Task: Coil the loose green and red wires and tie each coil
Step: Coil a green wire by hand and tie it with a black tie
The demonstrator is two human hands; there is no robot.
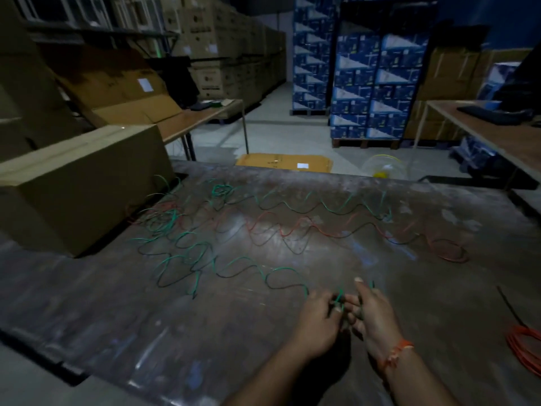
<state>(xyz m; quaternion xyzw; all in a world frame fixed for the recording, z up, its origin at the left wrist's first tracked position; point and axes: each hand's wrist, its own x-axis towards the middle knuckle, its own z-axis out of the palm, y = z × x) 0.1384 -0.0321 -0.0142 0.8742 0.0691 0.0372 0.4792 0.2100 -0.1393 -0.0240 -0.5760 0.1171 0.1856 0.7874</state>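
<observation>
1. Clearly we start at one free end: our left hand (317,319) and right hand (371,315) meet at the near middle of the table (380,206), both pinching the near end of the green wire (181,271), fingers curled round it. We judge this close pairing lets one hand anchor the first loop while the other feeds slack.
2. From our hands the green wire snakes away to the far left in loose waves, lying flat so it can be drawn in without snagging; whether it joins the second green run (295,208) further off we cannot tell.
3. Between those two runs lies the red wire (295,228), also wavy, ending in a small heap toward the right. It is apart from our hands, so we judge it waits its turn.
4. At the near right edge an orange-red coil (524,345) sits out of the working area, seemingly bundled already.
5. A cardboard box (82,189) stands on the left of the table, touching the tangled far ends; those may catch there as we pull.
</observation>
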